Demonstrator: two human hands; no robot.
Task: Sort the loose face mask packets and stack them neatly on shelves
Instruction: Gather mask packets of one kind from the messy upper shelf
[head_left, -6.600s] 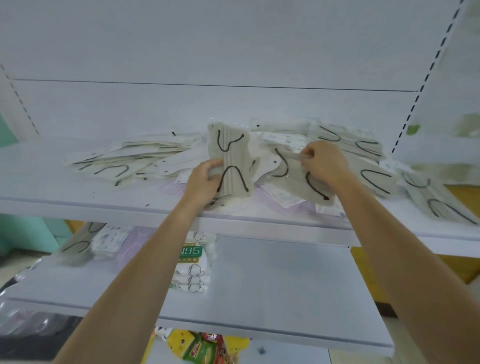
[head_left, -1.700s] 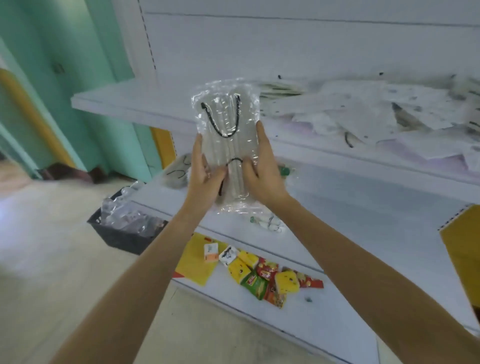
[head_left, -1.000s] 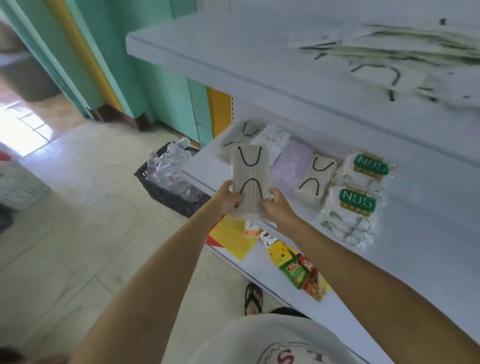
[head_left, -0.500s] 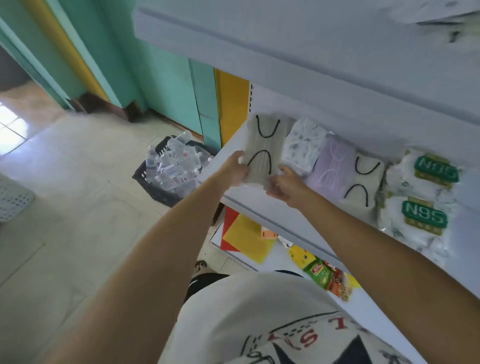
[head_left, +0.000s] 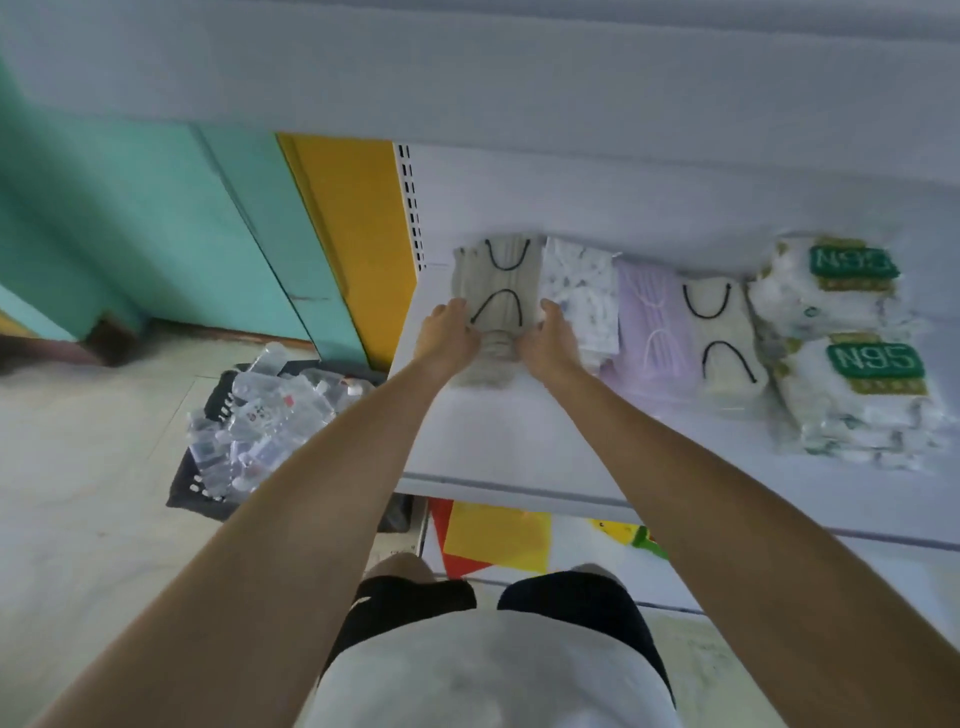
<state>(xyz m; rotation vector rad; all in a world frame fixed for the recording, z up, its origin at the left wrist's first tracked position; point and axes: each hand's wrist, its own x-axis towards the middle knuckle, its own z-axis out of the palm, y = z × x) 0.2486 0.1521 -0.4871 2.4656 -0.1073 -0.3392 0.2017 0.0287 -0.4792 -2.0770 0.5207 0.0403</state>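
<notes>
Both hands are out over the white metal shelf (head_left: 493, 441), at its far left corner. There a stack of beige face mask packets with black ear loops (head_left: 496, 283) lies flat, its long side running from the shelf's back panel toward the front edge. The left hand (head_left: 448, 332) grips the stack's left side at its near end, and the right hand (head_left: 551, 338) grips the right side opposite, so the stack sits between the two hands with the fingers curled in against its edges. The near end of the stack shows between the two wrists, a little bunched.

Touching the stack's right side is a pile of white packets with a grey speckled print (head_left: 584, 291), just beside the right hand's knuckles. Further along the back edge lie lilac mask packets (head_left: 649, 325), then a second beige pile with black loops (head_left: 724, 338). Toward the right end two piles of white bags with green N95 labels (head_left: 857, 374) sit one behind the other.

The upper white shelf (head_left: 467, 67) overhangs all of this. Below the front edge, yellow and red sheets (head_left: 493, 538) lie on a lower shelf. On the floor to the left a black crate of clear plastic bottles (head_left: 260, 431) stands near a teal wall (head_left: 130, 218) and a yellow panel (head_left: 353, 234).
</notes>
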